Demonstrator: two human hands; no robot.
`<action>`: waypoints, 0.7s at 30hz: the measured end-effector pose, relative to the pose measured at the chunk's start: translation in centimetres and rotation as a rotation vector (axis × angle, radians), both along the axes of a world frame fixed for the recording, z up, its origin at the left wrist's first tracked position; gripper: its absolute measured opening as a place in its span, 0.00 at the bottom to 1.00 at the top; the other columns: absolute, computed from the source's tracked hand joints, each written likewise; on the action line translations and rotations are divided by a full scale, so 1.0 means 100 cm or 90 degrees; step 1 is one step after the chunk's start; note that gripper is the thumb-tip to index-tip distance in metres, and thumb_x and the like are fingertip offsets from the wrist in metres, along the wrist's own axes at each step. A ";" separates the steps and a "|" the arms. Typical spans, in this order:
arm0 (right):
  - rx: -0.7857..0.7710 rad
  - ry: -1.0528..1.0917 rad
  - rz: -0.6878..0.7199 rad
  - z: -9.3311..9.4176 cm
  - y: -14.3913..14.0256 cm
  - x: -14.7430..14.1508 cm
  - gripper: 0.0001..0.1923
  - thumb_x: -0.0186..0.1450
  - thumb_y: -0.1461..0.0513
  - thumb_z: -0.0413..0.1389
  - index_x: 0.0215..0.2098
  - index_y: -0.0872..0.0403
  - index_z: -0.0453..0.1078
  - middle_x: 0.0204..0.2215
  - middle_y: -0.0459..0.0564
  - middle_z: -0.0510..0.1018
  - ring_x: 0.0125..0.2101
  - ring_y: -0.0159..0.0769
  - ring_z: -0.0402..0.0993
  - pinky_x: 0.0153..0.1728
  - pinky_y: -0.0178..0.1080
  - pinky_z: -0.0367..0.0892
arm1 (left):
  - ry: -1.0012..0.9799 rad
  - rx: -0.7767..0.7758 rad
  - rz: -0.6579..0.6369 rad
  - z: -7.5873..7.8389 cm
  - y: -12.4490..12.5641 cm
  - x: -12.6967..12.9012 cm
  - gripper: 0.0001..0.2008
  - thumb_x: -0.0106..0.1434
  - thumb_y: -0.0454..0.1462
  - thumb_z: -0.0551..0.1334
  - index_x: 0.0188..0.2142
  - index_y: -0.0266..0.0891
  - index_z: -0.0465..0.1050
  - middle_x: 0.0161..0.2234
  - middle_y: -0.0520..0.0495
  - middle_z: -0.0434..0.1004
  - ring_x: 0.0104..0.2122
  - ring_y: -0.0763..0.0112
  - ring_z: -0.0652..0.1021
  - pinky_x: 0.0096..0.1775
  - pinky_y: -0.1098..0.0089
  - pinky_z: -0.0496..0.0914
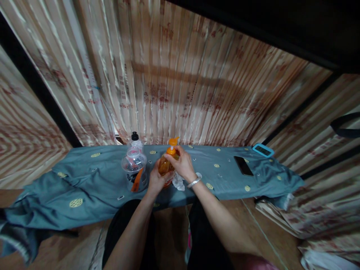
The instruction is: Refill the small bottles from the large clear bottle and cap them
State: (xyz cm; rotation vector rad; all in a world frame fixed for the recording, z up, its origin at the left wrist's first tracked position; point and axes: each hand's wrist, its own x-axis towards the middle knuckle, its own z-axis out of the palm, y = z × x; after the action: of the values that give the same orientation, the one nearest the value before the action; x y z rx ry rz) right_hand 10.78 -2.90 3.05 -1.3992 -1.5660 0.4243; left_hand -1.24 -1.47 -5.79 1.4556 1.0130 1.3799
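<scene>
An amber pump bottle (165, 167) with an orange pump head stands near the front edge of the cloth-covered surface. My left hand (158, 179) is wrapped around its lower body from the left. Higher up, my right hand (184, 163) grips it by the neck, fingers just under the orange collar, a silver bangle on the wrist. A crumpled white tissue (178, 182) lies below the right hand, close against the bottle. To the left is a clear plastic cup (136, 178) with a domed lid and an orange stripe. Behind the cup shows a clear bottle with a black cap (135, 136).
A dark phone (243, 166) lies on the teal pineapple-print cloth (95, 180) to the right. Beyond it is a blue-framed digital clock (263, 150). Pleated curtains (168, 75) hang behind and on both sides. A dark beam (281, 26) crosses overhead.
</scene>
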 end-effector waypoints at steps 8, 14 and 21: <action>-0.068 0.002 0.007 -0.021 -0.008 -0.004 0.52 0.45 0.50 0.71 0.62 0.55 0.55 0.57 0.62 0.71 0.55 0.53 0.71 0.54 0.55 0.66 | 0.061 0.008 0.009 0.007 -0.002 -0.003 0.28 0.44 0.35 0.69 0.48 0.40 0.72 0.45 0.43 0.80 0.51 0.51 0.77 0.55 0.52 0.70; -0.064 -0.025 0.005 -0.015 -0.006 -0.008 0.47 0.46 0.53 0.71 0.59 0.54 0.59 0.52 0.58 0.75 0.50 0.49 0.74 0.51 0.54 0.68 | 0.071 0.018 0.017 0.007 -0.002 -0.004 0.30 0.44 0.35 0.69 0.50 0.40 0.70 0.49 0.41 0.78 0.53 0.50 0.76 0.57 0.51 0.68; -0.051 -0.009 -0.012 -0.011 -0.005 -0.007 0.42 0.46 0.53 0.71 0.55 0.55 0.63 0.44 0.53 0.78 0.43 0.45 0.76 0.47 0.52 0.70 | 0.092 0.039 0.053 0.004 -0.005 -0.006 0.33 0.46 0.37 0.71 0.53 0.40 0.67 0.52 0.40 0.75 0.54 0.52 0.75 0.57 0.52 0.68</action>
State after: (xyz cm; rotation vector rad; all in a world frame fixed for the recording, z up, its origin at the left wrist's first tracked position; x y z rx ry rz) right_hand 10.04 -3.45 1.99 -1.4799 -1.5610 0.4719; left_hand -1.81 -1.94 -5.39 1.5929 1.1431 1.3904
